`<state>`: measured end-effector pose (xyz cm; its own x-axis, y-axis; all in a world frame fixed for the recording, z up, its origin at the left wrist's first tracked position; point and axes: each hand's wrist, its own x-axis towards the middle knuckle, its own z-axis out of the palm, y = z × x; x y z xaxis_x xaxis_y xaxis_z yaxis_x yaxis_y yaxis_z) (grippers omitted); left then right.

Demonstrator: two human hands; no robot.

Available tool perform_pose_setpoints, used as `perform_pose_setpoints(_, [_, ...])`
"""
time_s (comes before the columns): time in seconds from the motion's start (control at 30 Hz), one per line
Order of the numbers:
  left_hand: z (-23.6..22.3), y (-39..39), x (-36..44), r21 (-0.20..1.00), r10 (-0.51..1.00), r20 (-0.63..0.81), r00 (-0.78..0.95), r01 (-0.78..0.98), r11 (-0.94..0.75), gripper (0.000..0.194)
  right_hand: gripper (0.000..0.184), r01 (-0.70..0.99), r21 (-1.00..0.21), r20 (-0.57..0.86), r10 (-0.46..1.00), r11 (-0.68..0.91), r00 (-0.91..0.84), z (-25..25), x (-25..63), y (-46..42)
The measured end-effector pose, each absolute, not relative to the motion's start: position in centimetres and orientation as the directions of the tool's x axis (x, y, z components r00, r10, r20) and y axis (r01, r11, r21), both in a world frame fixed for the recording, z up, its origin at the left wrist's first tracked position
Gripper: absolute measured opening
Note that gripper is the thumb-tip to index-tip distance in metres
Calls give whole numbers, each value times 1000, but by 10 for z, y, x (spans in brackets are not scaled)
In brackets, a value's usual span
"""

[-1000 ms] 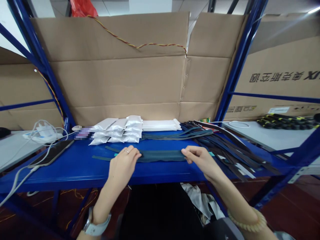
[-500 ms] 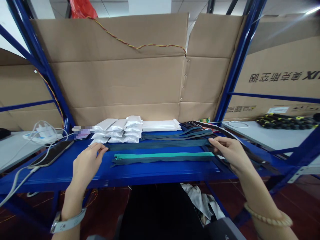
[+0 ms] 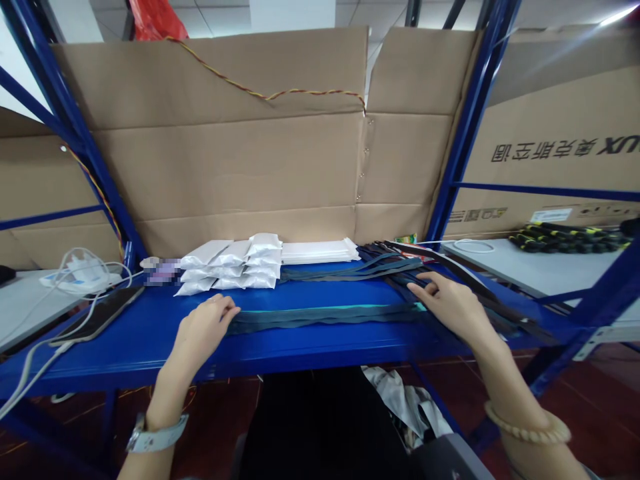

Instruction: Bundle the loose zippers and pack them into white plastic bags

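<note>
A dark teal zipper (image 3: 320,316) lies stretched across the blue shelf (image 3: 320,350), partly over a bright green zipper (image 3: 367,307) whose edge shows behind it. My left hand (image 3: 206,328) pinches the left end of the dark zipper between thumb and fingers. By the right end of the zippers, my right hand (image 3: 453,305) is raised slightly with thumb and fingers apart, nothing visible between them. Under and beside it spreads a pile of dark zippers (image 3: 487,293). More loose dark zippers (image 3: 345,273) reach left from that pile.
Stacked white packets (image 3: 235,263) and flat white packs (image 3: 320,251) stand at the back against a cardboard panel (image 3: 250,160). A phone (image 3: 100,315) with white cables lies at left. Blue posts (image 3: 473,120) frame the shelf. Black-and-yellow bundles (image 3: 565,237) sit at far right.
The dark zipper has come toward me, from behind the green one to on top of it. My left hand moved right and nearer; my right hand's fingers have opened off the zipper.
</note>
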<state>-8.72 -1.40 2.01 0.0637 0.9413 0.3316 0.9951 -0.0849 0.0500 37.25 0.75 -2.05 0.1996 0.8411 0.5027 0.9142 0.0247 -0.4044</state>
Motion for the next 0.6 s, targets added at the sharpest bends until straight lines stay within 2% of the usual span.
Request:
perform_pose_setpoints(0.1, [26, 7, -56, 16, 900, 352, 257, 960, -280, 28, 42, 905, -418, 518, 839, 79, 166, -20, 370, 8])
perform_pose_setpoints(0.2, [25, 41, -20, -62, 860, 327, 392, 917, -394, 26, 39, 891, -437, 513, 848, 122, 135, -17, 364, 6])
perform_pose_setpoints(0.37, [11, 86, 21, -110, 865, 283, 415, 910, -401, 31, 39, 891, -422, 510, 857, 169, 79, -15, 350, 3])
perform_pose_setpoints(0.6, [8, 99, 33, -136, 883, 272, 383, 924, -358, 31, 36, 892, -416, 481, 875, 178, 50, -12, 342, 0])
